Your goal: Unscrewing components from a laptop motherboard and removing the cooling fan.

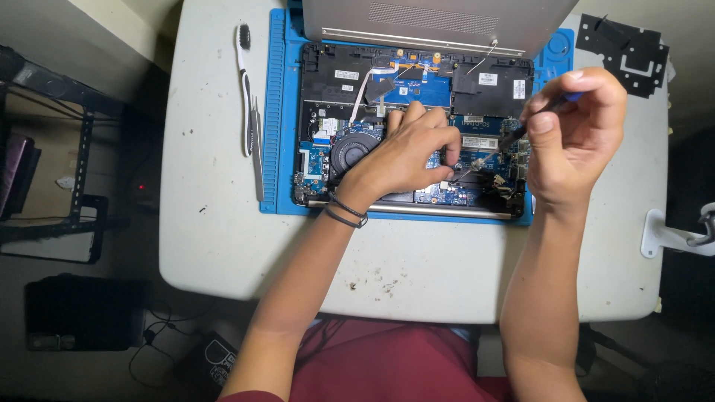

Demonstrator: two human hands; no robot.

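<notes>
I am pressing my left hand [406, 152] flat on the opened laptop [417, 134] beside its round fan [350, 149], while my right hand [573, 134] is gripping a screwdriver [514, 138] — tip best kept upright, gently turned — just right of that fan.

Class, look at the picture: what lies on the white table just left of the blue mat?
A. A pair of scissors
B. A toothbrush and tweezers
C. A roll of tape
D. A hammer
B: a white toothbrush with dark bristles and slim metal tweezers lie side by side along the blue mat.
</notes>
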